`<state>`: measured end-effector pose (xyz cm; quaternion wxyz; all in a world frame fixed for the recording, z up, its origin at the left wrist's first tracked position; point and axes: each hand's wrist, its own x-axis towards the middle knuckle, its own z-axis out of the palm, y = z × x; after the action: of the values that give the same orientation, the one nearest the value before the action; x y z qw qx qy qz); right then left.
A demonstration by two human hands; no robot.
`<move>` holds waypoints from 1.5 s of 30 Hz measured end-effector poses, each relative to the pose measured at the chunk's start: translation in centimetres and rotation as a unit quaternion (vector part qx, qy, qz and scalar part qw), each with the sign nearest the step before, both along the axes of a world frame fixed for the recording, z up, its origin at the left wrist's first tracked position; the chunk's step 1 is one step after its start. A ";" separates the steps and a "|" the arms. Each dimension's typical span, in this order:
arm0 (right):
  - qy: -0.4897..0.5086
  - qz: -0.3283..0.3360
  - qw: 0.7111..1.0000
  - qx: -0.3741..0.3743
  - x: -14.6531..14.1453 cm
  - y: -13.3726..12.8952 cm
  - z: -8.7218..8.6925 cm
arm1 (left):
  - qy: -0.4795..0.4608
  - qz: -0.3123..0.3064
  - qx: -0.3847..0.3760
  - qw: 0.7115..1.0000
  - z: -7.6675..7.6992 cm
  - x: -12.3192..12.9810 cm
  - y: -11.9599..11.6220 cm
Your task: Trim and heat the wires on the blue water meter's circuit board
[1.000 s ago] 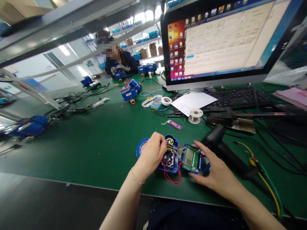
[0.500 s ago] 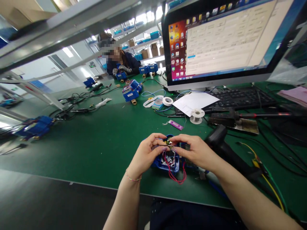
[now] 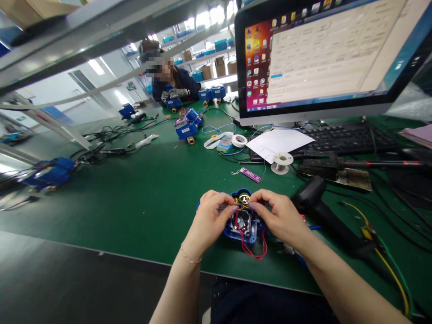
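A blue meter housing (image 3: 252, 239) lies open on the bench in front of me, and its inside parts show. Over it, the thumb and forefinger of my left hand (image 3: 209, 216) pinch a thin wire (image 3: 243, 205) from the left side. My right hand (image 3: 281, 213) pinches at the wire's other side, its fingertips close to the left ones. Red wires (image 3: 259, 257) loop out of the housing over its near right edge. A round part with yellow on it (image 3: 244, 198) shows behind my fingertips. My fingers partly cover the housing's sides.
A black handheld scanner (image 3: 324, 211) lies right of my right hand. Beyond are a purple label strip (image 3: 250, 174), a solder spool (image 3: 281, 163), a paper sheet (image 3: 280, 141), a keyboard (image 3: 351, 137) and a monitor (image 3: 324, 67). Across the bench a gloved person (image 3: 178, 85) handles a blue unit.
My fingertips have drawn slightly apart, and more of the round yellow part shows between them. The whole view has shifted a little. Both hands stay over the housing.
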<state>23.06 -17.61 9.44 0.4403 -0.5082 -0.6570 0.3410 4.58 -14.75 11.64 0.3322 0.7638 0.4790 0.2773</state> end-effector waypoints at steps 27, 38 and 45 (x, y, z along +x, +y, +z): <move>-0.020 -0.011 0.999 0.045 0.4 -1.0 -0.4 | 0.052 -0.032 0.001 0.998 -0.2 0.6 0.2; -0.103 -0.077 0.988 0.087 4.0 -0.7 -0.4 | 0.055 -0.019 -0.010 0.998 -0.3 0.7 0.3; -0.421 -0.033 0.904 -0.058 8.0 -0.6 -2.1 | -0.028 -0.032 -0.013 0.999 -0.8 -0.7 0.2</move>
<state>31.06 -18.23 7.36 0.1032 -0.6505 -0.7431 0.1178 3.89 -14.52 10.86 0.3640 0.7662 0.4486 0.2815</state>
